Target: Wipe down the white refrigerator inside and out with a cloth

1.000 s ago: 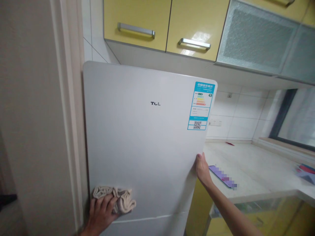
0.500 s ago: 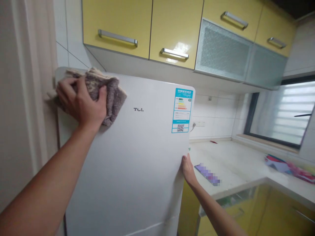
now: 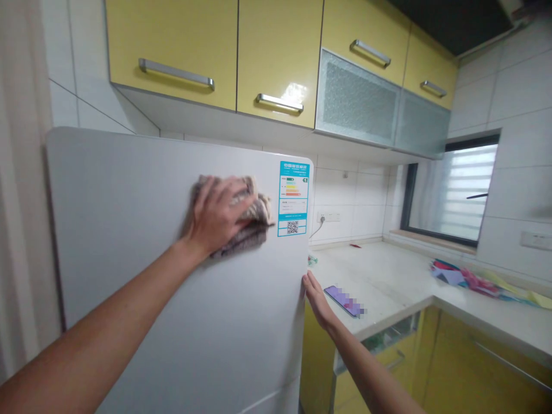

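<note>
My left hand [image 3: 214, 217] presses a crumpled brown-and-beige cloth [image 3: 255, 233] against the front of a white refrigerator [image 3: 129, 207], with its fingers bent over the cloth. The cloth lies just left of a blue-edged energy label [image 3: 294, 198] and covers the spot where a logo was visible. On the refrigerator's right edge rests my right hand [image 3: 318, 296]. Its visible fingers are stretched out along the edge and it holds no loose object; some of its fingers are hidden.
Yellow wall cabinets [image 3: 172, 34] hang above the refrigerator. To the right, a white counter [image 3: 388, 270] carries a phone-like purple object [image 3: 342, 300], partly pixelated, and colourful bags or papers [image 3: 470, 279]. A plug sits in a wall socket [image 3: 330, 217]. At far left hangs a pale curtain [image 3: 21, 172].
My left hand has slid the cloth rightward and down from the upper left corner to near the label. My right hand remains on the edge. The view has shifted right.
</note>
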The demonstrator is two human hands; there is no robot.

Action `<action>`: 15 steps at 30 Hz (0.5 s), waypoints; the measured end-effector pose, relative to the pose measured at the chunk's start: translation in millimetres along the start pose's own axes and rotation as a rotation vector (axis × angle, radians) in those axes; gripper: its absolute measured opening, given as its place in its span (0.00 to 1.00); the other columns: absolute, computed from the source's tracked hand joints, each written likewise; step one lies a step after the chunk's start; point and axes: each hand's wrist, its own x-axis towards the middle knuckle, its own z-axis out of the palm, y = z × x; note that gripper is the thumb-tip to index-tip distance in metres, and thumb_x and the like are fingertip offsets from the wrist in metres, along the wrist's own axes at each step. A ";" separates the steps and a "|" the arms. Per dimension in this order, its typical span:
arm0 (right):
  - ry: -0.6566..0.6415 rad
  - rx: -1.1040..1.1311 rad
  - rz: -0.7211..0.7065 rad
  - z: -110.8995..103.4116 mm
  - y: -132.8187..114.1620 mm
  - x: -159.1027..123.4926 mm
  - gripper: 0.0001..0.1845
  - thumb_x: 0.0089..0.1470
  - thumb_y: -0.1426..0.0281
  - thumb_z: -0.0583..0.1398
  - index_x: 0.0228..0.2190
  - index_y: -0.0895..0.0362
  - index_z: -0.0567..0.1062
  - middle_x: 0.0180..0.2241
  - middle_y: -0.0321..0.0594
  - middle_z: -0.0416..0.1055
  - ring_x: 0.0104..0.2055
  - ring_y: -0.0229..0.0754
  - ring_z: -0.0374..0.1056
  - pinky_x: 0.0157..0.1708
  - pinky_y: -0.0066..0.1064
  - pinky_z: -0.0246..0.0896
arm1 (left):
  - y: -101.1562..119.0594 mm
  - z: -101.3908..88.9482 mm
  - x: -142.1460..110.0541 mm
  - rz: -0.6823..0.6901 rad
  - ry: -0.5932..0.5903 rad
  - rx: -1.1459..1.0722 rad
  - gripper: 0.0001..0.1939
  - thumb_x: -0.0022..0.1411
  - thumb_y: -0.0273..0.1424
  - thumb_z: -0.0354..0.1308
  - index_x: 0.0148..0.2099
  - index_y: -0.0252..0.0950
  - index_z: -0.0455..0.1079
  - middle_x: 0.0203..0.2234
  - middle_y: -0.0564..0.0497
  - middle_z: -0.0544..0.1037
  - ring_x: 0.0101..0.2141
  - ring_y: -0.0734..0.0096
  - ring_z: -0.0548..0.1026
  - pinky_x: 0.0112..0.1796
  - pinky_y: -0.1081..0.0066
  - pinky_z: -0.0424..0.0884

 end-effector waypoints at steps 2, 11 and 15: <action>0.011 0.029 -0.001 1.3 0.1 -1.2 0.33 0.61 0.41 0.61 0.57 0.48 0.78 0.65 0.43 0.71 0.72 0.55 0.59 0.74 0.55 0.49 | -8.5 4.8 55.3 -0.178 0.074 0.006 0.25 0.70 0.42 0.60 0.65 0.42 0.72 0.69 0.41 0.68 0.72 0.43 0.59 0.70 0.34 0.48; -0.062 0.246 0.054 3.2 2.5 -5.4 0.27 0.60 0.46 0.63 0.52 0.48 0.81 0.57 0.43 0.78 0.64 0.55 0.68 0.66 0.51 0.62 | 112.5 85.0 31.9 0.407 -0.208 -0.149 0.27 0.66 0.40 0.64 0.63 0.33 0.72 0.67 0.38 0.73 0.67 0.50 0.68 0.69 0.50 0.59; -0.013 0.273 0.028 5.6 10.5 -2.7 0.22 0.53 0.53 0.67 0.47 0.49 0.83 0.56 0.42 0.79 0.64 0.55 0.68 0.68 0.48 0.57 | 153.6 106.4 -57.7 0.634 -0.216 -0.266 0.15 0.72 0.34 0.58 0.56 0.37 0.76 0.60 0.46 0.80 0.60 0.64 0.76 0.64 0.62 0.66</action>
